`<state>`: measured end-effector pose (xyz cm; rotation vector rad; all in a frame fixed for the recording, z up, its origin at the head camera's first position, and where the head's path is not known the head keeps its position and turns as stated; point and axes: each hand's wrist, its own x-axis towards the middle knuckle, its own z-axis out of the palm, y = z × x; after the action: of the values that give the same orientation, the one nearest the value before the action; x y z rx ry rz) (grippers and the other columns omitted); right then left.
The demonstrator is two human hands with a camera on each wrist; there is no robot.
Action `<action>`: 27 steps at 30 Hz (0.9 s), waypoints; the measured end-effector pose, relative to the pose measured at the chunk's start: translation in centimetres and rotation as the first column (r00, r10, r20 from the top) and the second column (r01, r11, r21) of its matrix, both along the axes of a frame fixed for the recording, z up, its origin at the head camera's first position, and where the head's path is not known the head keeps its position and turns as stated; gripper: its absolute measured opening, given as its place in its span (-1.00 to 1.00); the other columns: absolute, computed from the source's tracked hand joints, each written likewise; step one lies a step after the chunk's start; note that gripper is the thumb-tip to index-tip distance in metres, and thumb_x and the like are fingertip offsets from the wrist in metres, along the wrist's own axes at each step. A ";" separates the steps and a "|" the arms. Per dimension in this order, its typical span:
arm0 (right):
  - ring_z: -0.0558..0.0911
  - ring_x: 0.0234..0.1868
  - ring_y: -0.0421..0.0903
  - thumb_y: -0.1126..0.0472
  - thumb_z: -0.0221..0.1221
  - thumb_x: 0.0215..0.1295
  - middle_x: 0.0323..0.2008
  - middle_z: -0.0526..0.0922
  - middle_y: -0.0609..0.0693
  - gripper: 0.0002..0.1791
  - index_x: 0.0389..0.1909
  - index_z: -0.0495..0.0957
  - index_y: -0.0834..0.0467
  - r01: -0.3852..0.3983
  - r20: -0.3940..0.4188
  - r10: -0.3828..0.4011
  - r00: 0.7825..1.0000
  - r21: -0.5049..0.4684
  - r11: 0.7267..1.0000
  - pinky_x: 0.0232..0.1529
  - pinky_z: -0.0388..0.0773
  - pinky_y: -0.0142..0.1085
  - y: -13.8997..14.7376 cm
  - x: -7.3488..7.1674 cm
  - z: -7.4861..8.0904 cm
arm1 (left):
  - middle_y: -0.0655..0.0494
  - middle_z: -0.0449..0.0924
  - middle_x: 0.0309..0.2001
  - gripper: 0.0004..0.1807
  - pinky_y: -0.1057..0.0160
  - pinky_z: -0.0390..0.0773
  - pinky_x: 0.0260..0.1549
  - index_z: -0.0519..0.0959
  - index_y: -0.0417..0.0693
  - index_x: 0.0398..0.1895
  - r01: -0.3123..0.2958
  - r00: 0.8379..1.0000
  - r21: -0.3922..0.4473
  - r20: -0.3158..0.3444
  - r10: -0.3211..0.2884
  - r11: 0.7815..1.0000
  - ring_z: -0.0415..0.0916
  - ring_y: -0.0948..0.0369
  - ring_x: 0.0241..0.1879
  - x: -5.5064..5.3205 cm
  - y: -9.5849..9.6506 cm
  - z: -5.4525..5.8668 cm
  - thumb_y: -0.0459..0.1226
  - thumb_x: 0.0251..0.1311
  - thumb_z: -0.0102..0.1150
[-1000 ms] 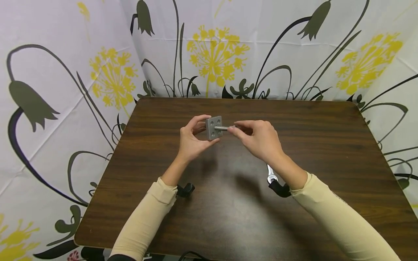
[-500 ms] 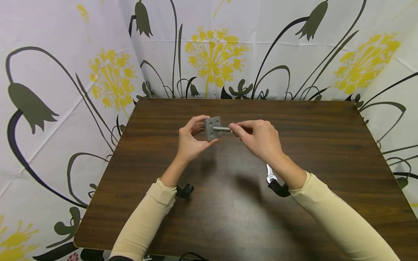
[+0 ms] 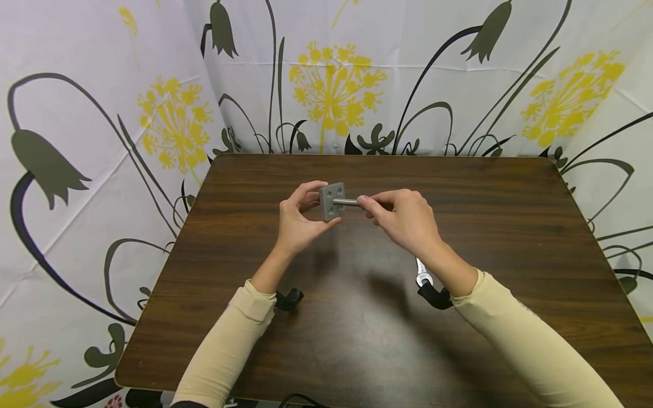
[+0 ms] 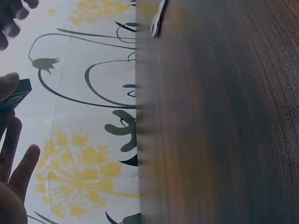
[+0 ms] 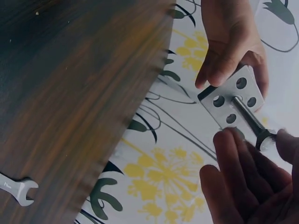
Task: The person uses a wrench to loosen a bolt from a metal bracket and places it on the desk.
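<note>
Above the table, my left hand (image 3: 298,218) holds a square grey metal plate (image 3: 325,208) by its edges, thumb below and fingers above. The right wrist view shows round holes near the plate's corners. A threaded bolt (image 5: 248,115) stands out from its middle, with its tip end at the centre hole and its head outward. My right hand (image 3: 408,218) pinches the bolt's head (image 5: 265,140) between thumb and fingers. In the left wrist view only a dark corner of the plate (image 4: 22,91) shows, beside the fingers of the left hand (image 4: 14,158).
An open-ended wrench (image 3: 422,273) lies on the brown wooden table (image 3: 367,340), partly hidden under the right forearm. Black straps (image 3: 289,299) stick out at both wrists. A flower-printed white curtain (image 3: 347,73) hangs behind the table and along its sides.
The right hand's fingers have shifted around the bolt's head, from more spread to closer together. The left hand and plate have stayed almost in place.
</note>
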<state>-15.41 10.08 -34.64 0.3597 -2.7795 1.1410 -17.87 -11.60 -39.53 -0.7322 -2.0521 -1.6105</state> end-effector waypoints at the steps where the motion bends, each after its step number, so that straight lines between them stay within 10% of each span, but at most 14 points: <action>1: 0.60 -0.49 -0.28 -0.26 0.16 0.23 -0.50 0.70 -0.19 -0.60 -0.19 0.72 -0.07 -0.002 0.015 0.002 1.000 0.003 1.000 -0.51 0.42 -0.25 0.0 0.0 0.0 | -0.22 0.68 -0.22 -0.32 0.03 0.62 -0.15 0.51 -0.36 -0.02 -0.001 1.000 -0.001 0.001 0.001 1.000 0.67 -0.02 -0.24 0.0 0.0 0.0 -0.57 -0.39 0.54; 9: 0.67 -0.42 -0.26 -0.01 0.37 0.11 -0.36 0.71 -0.18 -0.64 -0.06 0.66 -0.06 -0.068 -0.106 0.065 0.992 -0.019 0.998 -0.40 0.55 -0.24 0.1 0.1 -0.2 | -0.20 0.68 -0.21 -0.31 0.05 0.63 -0.15 0.50 -0.35 -0.02 -0.001 1.000 -0.005 0.016 0.001 1.000 0.67 0.00 -0.25 0.1 -0.1 -0.2 -0.57 -0.41 0.55; 14: 0.60 -0.48 -0.28 -0.25 0.16 0.24 -0.49 0.68 -0.24 -0.61 -0.13 0.69 -0.08 -0.010 -0.013 0.010 1.000 0.011 1.000 -0.49 0.44 -0.24 0.0 0.1 -0.1 | -0.18 0.68 -0.21 -0.30 0.04 0.63 -0.15 0.52 -0.30 -0.01 -0.001 1.000 -0.008 0.008 0.001 1.000 0.67 0.02 -0.25 0.1 -0.1 -0.2 -0.55 -0.40 0.56; 21: 0.68 -0.41 -0.23 0.04 0.38 0.10 -0.37 0.71 -0.16 -0.69 -0.10 0.67 -0.04 -0.086 -0.061 0.086 0.994 0.008 0.996 -0.39 0.55 -0.22 0.3 0.1 0.0 | -0.18 0.68 -0.20 -0.31 0.03 0.62 -0.15 0.51 -0.34 -0.02 0.017 1.000 -0.018 0.012 -0.017 1.000 0.67 0.01 -0.25 0.1 -0.1 -0.1 -0.56 -0.40 0.55; 27: 0.62 -0.46 -0.28 -0.26 0.15 0.23 -0.46 0.71 -0.18 -0.59 -0.14 0.69 -0.06 -0.025 0.015 0.025 1.000 0.025 0.999 -0.47 0.47 -0.24 0.2 0.0 0.1 | -0.17 0.68 -0.21 -0.30 0.04 0.63 -0.16 0.52 -0.31 -0.02 -0.001 1.000 -0.017 0.002 0.001 1.000 0.67 -0.01 -0.26 0.2 0.1 0.1 -0.57 -0.42 0.56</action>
<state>-15.41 10.27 -34.49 0.3910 -2.8123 1.1202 -17.68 -11.54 -39.42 -0.7361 -2.0696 -1.5951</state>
